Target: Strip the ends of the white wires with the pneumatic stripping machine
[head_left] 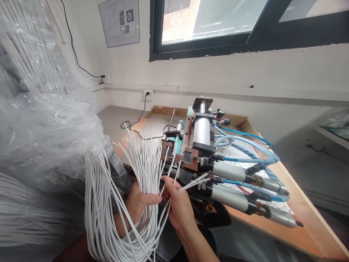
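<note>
A thick bundle of white cables [147, 163] stands up out of my left hand [139, 203], which is wrapped round it with the thumb across the front. The cables' lower lengths loop down and back up to the left. My right hand [178, 202] is closed beside the bundle, its thumb and fingers on a few separate white cables [193, 183] whose ends point right and up. Just beyond both hands stands a pneumatic machine [191, 160] with silver cylinders; the cable ends held at right come close to its front. Some of my right fingertips are hidden behind cables.
Clear plastic wrap [49, 127] covers a hanging mass of cables at left. The machine sits on a wooden-edged table [308, 214], with blue air hoses [253, 160] curving off its right side. White scraps [240, 154] lie behind it. A black cord [140, 118] runs to a wall socket [148, 95].
</note>
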`<state>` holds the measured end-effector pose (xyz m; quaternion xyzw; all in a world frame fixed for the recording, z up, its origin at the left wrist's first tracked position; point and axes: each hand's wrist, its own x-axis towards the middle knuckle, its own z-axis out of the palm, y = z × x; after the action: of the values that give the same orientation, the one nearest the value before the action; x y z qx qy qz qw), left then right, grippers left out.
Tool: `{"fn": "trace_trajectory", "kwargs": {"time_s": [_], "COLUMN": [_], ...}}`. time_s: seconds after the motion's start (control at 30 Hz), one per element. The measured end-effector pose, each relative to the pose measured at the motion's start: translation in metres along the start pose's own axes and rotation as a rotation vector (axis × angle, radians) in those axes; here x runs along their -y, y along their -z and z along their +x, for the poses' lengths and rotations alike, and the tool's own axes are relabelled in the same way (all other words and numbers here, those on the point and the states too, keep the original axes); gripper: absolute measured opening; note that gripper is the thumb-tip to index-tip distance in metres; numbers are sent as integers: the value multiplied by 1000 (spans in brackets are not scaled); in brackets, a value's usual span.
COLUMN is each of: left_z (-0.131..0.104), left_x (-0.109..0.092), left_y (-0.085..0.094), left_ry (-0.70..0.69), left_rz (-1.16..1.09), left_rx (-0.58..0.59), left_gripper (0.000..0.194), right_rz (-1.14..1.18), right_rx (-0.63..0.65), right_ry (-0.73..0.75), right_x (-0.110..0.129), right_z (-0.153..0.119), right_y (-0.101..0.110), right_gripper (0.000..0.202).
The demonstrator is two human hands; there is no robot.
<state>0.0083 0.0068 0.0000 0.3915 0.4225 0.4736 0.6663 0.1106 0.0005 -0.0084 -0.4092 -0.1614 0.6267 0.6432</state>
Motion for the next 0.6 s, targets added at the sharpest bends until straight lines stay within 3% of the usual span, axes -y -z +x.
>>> {"fn": "trace_trajectory", "kwargs": {"time_s": [0.13,0.37,0.6], "left_z": [-4,-9,-12], "left_x": [3,8,4], "left_y": [5,15,14], "left_ry": [-49,24,0], "left_rz": [-20,-49,-49], "left_rx": [-14,-88,-100], "left_gripper": [27,18,15], "right_rz": [-138,-167,-96], "right_rx": [-34,-32,-18], "right_ry": [102,-35,-153], "right_x": [-3,-13,-10], "right_z": [-5,-28,-39], "right_y": [7,26,25], "right_gripper": [30,34,36]}}
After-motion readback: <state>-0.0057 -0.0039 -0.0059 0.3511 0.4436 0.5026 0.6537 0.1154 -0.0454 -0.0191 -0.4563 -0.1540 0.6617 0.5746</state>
